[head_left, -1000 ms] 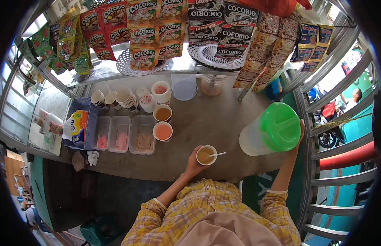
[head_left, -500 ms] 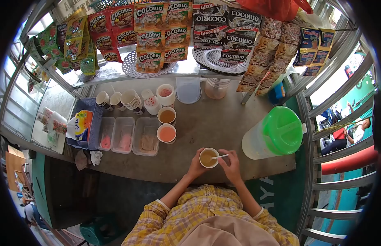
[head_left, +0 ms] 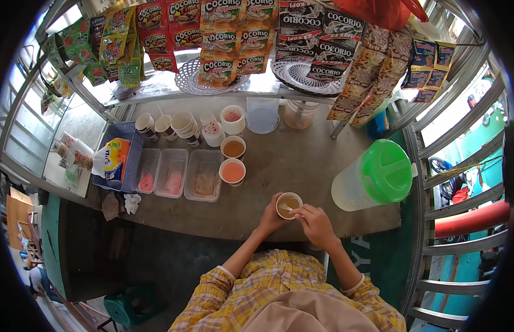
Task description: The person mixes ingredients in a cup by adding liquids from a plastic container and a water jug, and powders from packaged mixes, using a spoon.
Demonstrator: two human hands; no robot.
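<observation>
Near the front edge of the brown table, my left hand (head_left: 272,218) is wrapped round a paper cup (head_left: 289,206) of brownish drink. My right hand (head_left: 316,222) pinches a white spoon (head_left: 290,209) whose lower end dips into that drink. Up and to the left stand a cup of pink drink (head_left: 233,172) and a cup of brown drink (head_left: 233,148). Both of these are apart from my hands.
A green-lidded pitcher (head_left: 373,176) stands at the right. Three clear tubs, the right one (head_left: 204,176) with brown powder, sit beside a blue basket (head_left: 129,166). Stacked cups (head_left: 186,128) are behind. Sachet strips (head_left: 219,44) hang over the table's back (head_left: 306,149).
My right hand has closed in over the cup, and the spoon sits lower and steeper in the drink. The camera view has shifted slightly.
</observation>
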